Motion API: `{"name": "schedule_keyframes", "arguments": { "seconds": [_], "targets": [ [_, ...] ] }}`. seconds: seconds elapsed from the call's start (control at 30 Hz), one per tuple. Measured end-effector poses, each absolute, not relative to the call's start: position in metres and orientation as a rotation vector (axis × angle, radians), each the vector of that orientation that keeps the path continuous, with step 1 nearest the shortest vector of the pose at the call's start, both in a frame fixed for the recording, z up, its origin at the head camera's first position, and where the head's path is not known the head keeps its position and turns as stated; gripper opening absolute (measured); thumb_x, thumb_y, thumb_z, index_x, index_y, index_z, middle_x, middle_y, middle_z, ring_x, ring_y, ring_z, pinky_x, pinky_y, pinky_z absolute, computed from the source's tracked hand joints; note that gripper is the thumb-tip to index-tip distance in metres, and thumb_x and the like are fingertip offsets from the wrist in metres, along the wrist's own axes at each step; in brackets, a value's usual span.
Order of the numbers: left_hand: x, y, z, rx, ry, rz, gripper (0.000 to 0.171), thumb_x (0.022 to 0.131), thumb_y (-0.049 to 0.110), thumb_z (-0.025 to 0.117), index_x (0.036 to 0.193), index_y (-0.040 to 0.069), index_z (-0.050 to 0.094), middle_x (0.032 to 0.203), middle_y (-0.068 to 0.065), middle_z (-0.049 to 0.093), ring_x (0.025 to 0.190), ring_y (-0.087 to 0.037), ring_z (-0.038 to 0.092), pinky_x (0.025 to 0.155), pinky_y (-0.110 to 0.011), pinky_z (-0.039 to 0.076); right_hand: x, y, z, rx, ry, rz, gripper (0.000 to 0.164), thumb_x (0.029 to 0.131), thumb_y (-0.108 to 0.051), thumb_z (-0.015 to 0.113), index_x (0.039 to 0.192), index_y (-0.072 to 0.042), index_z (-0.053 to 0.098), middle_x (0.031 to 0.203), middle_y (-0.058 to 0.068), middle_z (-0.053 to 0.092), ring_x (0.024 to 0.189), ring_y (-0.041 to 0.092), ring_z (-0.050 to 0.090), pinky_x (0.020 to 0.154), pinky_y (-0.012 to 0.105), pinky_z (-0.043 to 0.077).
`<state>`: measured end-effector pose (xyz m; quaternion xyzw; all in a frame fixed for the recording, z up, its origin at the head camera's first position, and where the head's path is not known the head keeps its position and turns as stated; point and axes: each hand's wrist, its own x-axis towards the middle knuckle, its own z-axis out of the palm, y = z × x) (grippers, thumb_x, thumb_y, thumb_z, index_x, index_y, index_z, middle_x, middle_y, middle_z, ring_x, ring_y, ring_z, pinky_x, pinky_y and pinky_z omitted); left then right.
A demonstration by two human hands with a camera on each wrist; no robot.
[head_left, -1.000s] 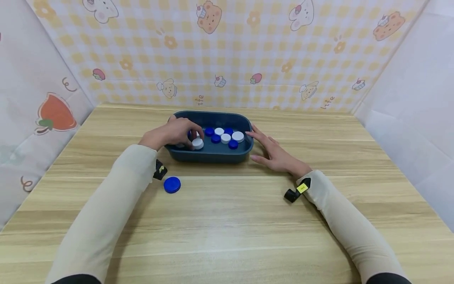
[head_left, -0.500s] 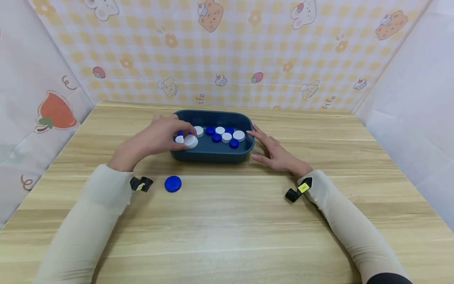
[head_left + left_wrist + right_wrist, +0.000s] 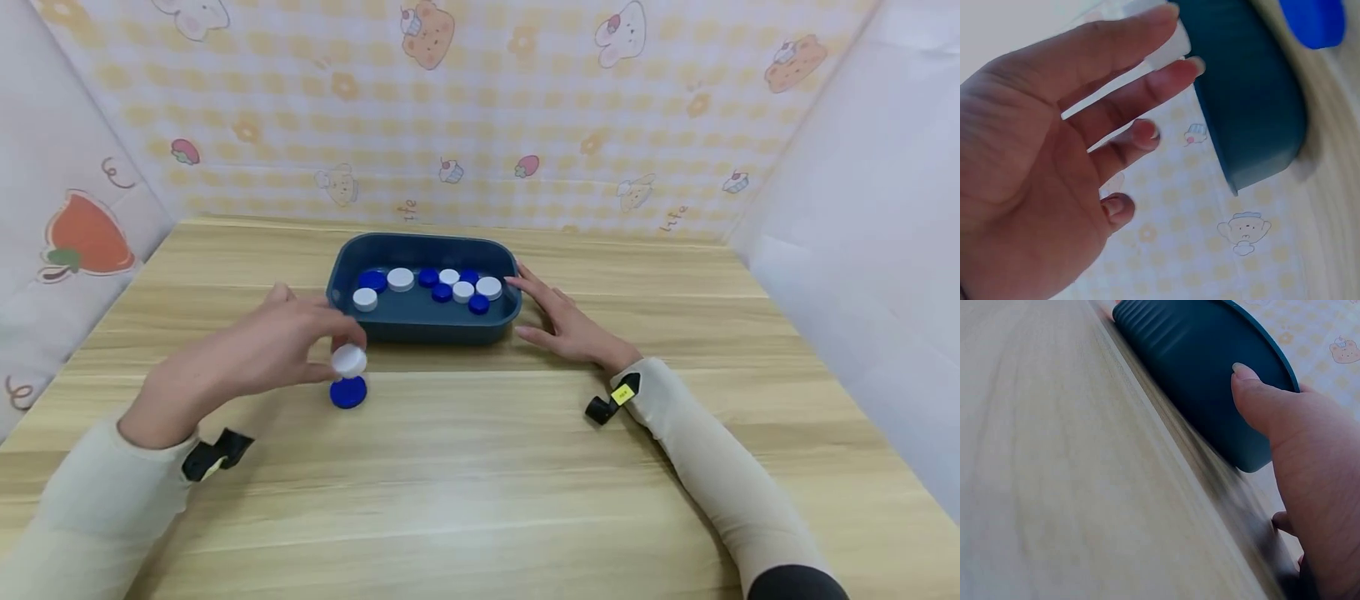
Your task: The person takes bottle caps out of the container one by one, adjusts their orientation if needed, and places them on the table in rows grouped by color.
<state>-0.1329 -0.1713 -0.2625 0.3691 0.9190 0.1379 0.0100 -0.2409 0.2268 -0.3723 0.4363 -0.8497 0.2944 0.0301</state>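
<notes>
My left hand (image 3: 258, 350) pinches a white bottle cap (image 3: 349, 361) between thumb and fingertips, in front of the tray's left end. Just below it in the head view, a larger blue cap (image 3: 348, 394) lies flat on the table, partly covered; whether the two touch I cannot tell. In the left wrist view the white cap (image 3: 1174, 49) is cut by the top edge. My right hand (image 3: 573, 329) rests at the right end of the dark teal tray (image 3: 435, 332), fingers extended along its rim. Its thumb (image 3: 1250, 394) lies against the tray's outer wall in the right wrist view.
Several blue and white caps lie in the tray, among them a white cap (image 3: 365, 300) and a blue cap (image 3: 372, 281) at the left. The wooden table (image 3: 465, 467) runs back to a patterned cloth (image 3: 480, 100), with white sheets at both sides.
My left hand has lifted the white cap out of the tray and carried it forward and left, over the blue cap on the table. The right hand keeps its place at the tray.
</notes>
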Motion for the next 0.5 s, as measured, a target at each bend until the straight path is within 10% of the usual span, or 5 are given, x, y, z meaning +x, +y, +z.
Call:
{"name": "schedule_keyframes", "arguments": {
  "seconds": [0.5],
  "targets": [
    [-0.096,-0.172,-0.290,1.109,2.649,0.332,0.038,0.064,0.014,0.089,0.091,0.031,0.069,0.082,0.019,0.054,0.080,-0.008,0.047,0.067,-0.035,0.022,-0.244,0.225,-0.372,1.351,-2.612,0.947,0.065,0.096,-0.048,0.050,0.151,-0.023,0.025,0.160,0.001,0.005,0.144,0.020,0.010,0.108,0.057,0.015]
  ]
}}
